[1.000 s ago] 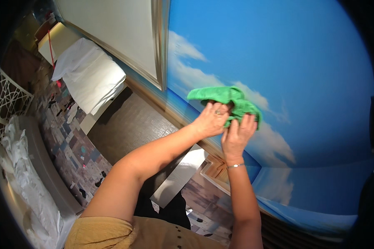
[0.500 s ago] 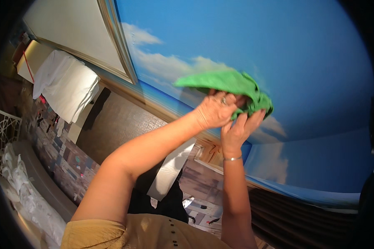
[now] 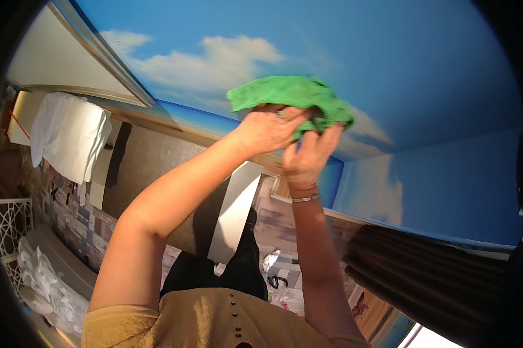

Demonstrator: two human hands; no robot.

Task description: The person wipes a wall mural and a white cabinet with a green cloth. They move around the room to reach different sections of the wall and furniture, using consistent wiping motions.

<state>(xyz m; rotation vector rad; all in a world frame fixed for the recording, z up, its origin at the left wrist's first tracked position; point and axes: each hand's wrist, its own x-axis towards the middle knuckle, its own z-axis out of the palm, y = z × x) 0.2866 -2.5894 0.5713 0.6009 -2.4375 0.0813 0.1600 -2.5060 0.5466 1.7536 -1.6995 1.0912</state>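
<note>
A crumpled green cloth (image 3: pixel 290 91) is up against a smooth blue surface (image 3: pixel 366 52) painted with white clouds. My left hand (image 3: pixel 267 129) is closed on the middle of the cloth, its fingertips partly hidden under the folds and a ring on one finger. Just to the right and a little lower, my right hand (image 3: pixel 308 155) grips the bunched right end of the cloth with its fingers pointing up. A thin bracelet circles the right wrist. Both arms are raised and stretched out.
A pale framed panel (image 3: pixel 70 64) borders the blue surface at upper left. Below it hangs a white cloth (image 3: pixel 70 136). A dark brown curtain (image 3: pixel 424 278) is at lower right, a white lattice stand (image 3: pixel 11 226) at far left. Small items lie on the patterned floor near my legs.
Both hands and the green cloth have shifted left and slightly up in the picture, still held together. The whole view has turned, and more curtain and a bright patch show at lower right.
</note>
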